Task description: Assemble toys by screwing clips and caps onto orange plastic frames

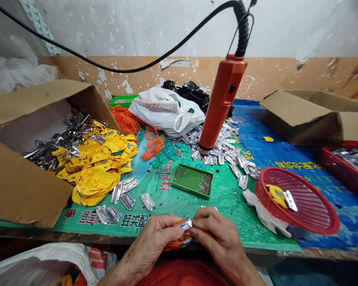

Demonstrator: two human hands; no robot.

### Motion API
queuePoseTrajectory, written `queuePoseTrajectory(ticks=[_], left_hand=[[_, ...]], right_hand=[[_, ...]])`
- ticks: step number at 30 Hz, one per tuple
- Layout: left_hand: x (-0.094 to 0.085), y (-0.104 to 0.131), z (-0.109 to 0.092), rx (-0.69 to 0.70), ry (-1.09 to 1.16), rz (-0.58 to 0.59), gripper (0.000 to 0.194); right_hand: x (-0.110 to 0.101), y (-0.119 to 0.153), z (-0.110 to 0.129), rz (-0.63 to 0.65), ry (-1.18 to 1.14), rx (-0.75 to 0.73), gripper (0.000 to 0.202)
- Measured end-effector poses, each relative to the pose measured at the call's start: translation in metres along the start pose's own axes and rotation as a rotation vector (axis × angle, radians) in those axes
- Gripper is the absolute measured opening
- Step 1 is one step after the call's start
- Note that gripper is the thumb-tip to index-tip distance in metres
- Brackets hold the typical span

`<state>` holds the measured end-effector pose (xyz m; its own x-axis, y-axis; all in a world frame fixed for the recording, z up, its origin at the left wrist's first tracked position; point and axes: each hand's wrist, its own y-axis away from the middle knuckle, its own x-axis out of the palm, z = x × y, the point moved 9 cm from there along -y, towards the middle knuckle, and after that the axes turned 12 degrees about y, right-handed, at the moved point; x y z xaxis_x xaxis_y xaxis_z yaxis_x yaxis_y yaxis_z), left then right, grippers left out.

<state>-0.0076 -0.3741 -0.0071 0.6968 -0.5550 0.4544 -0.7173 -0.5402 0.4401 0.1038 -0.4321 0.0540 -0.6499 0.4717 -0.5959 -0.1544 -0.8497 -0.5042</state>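
Note:
My left hand (158, 238) is closed around a small orange plastic part with a shiny metal plate (185, 225) on it, just over the table's front edge. Fingers of my right hand (217, 234) pinch the same part from the right; its underside is hidden by both hands. Beyond them lies a green tray (181, 182) with small screws (207, 184) gathered at its right end. An orange electric screwdriver (222, 103) hangs tip down from a coiled cord, above a heap of silver metal plates (222, 149). Loose metal plates (147, 201) lie left of the tray.
At left, a cardboard box (24, 186) on its side spills dark metal parts (65, 131) and yellow plastic pieces (95, 174). Orange pieces (153, 143) and a white bag (167, 111) lie behind. A red basket (313, 206) with a yellow piece stands right, near another box (301, 119).

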Motion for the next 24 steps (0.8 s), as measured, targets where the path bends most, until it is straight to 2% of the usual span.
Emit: queuePoseTrajectory(ticks=[2, 4, 6, 8, 9, 11, 13, 15, 20, 24], left_hand=[[-0.002, 0.0, -0.001, 0.002, -0.014, -0.027, 0.023], [-0.005, -0.001, -0.001, -0.01, -0.014, -0.057, 0.024], [-0.006, -0.003, 0.001, -0.019, -0.006, -0.077, 0.025], [-0.006, -0.005, 0.001, -0.008, -0.004, -0.08, 0.026], [-0.006, -0.006, 0.0, 0.003, -0.01, -0.082, 0.025], [-0.008, -0.007, -0.003, 0.026, -0.023, -0.096, 0.024], [-0.01, -0.007, -0.006, 0.035, -0.029, -0.117, 0.023], [-0.013, -0.007, -0.008, 0.031, -0.042, -0.133, 0.022], [-0.02, -0.009, -0.012, 0.028, -0.105, -0.138, 0.025], [-0.022, -0.014, -0.012, 0.01, -0.127, -0.13, 0.025]], right_hand=[[-0.027, -0.013, -0.013, -0.095, 0.052, 0.065, 0.005], [-0.068, -0.033, -0.025, -0.315, 0.2, 0.114, 0.011], [-0.101, -0.061, -0.033, -0.478, 0.303, 0.129, 0.032], [-0.112, -0.101, -0.043, -0.466, 0.212, 0.12, 0.066], [-0.11, -0.122, -0.046, -0.422, 0.122, 0.102, 0.078], [-0.093, -0.162, -0.049, -0.26, -0.096, 0.065, 0.08], [-0.076, -0.189, -0.049, -0.188, -0.261, 0.074, 0.063], [-0.059, -0.203, -0.049, -0.142, -0.376, 0.133, 0.042], [-0.021, -0.197, -0.047, -0.097, -0.548, 0.27, 0.028], [0.006, -0.181, -0.049, -0.071, -0.545, 0.272, 0.016]])
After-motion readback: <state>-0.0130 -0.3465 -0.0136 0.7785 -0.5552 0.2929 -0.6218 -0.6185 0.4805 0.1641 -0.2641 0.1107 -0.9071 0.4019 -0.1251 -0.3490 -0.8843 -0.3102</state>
